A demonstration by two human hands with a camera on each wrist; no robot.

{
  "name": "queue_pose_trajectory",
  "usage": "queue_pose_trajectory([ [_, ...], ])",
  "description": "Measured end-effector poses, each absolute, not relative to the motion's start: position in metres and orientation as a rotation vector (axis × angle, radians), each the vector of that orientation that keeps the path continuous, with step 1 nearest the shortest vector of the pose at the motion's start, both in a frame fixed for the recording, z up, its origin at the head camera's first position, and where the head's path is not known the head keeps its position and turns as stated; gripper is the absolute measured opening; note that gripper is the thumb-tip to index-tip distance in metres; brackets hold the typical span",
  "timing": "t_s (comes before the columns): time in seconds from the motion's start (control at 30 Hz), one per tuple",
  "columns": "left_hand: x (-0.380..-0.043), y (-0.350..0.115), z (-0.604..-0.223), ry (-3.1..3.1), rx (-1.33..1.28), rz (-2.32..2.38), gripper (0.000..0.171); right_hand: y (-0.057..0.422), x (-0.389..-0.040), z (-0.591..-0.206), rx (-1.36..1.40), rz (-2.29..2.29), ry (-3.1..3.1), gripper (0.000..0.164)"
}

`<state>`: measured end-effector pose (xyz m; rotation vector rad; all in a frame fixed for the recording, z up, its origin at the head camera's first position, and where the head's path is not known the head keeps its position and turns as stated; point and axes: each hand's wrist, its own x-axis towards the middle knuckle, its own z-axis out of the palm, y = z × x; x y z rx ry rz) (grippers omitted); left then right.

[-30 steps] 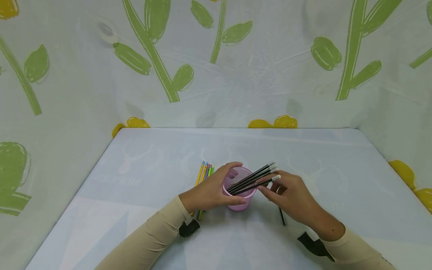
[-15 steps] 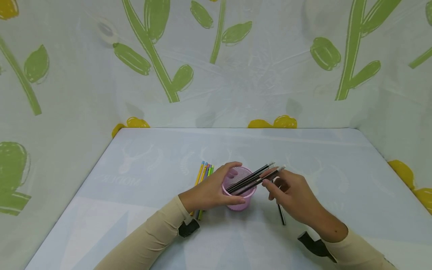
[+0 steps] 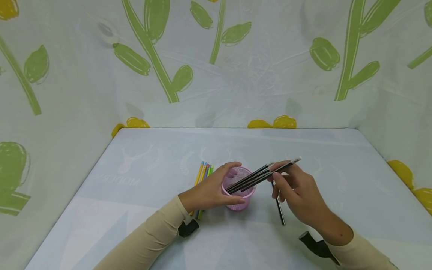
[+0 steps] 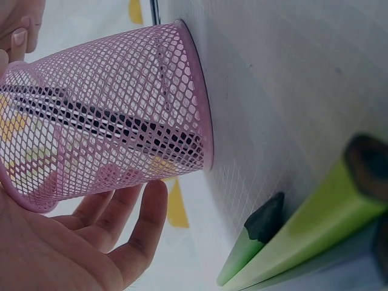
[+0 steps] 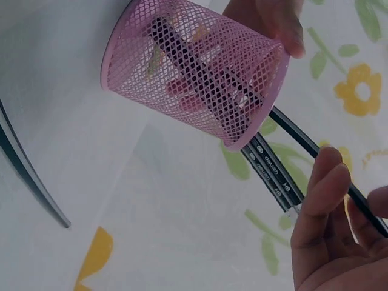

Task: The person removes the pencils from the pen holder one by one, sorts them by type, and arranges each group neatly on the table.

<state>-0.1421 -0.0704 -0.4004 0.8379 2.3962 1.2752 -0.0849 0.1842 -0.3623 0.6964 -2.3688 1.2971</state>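
A pink mesh cup (image 3: pixel 240 204) is steadied on the pale surface (image 3: pixel 118 210) by a person's left hand (image 3: pixel 209 191), the thumb laid across its near side and the fingers curled round the far side. A slim black pencil (image 3: pixel 292 162) is gripped in the right hand (image 3: pixel 298 193), pinched between thumb and fingers, its white-tipped end raised and its other end within the cup's mouth. Next to it, several other black pencils (image 5: pixel 272 163) are lodged in the cup and leaned against the rim, pale ends outward; "HB" is printed on two of them, but the full count is hidden by overlap.

The work is judged to be midway. The leaning pencils are contained by the cup, while the gripped one is only partly inside and not yet released. Whether it is being put in or drawn out cannot be told from this moment alone. Outside the cup, a loose dark pencil (image 3: pixel 280 212) is left lying on the surface near the right hand. On the other side, a row of coloured pencils (image 3: pixel 204 173), yellow and green among them, is laid out beside the cup and partly hidden by the left hand; no coloured one is made out inside. The scene is backed by a wall (image 3: pixel 276 75) printed with green stems.
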Motion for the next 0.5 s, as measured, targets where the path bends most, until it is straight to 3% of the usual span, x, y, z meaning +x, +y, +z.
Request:
queue_pose_trajectory([
  [0.5,-0.1423,-0.0703,-0.4015,2.397,0.829,1.279,0.093,0.1896,-0.09,-0.3575,0.917,1.66,-1.8,0.015],
])
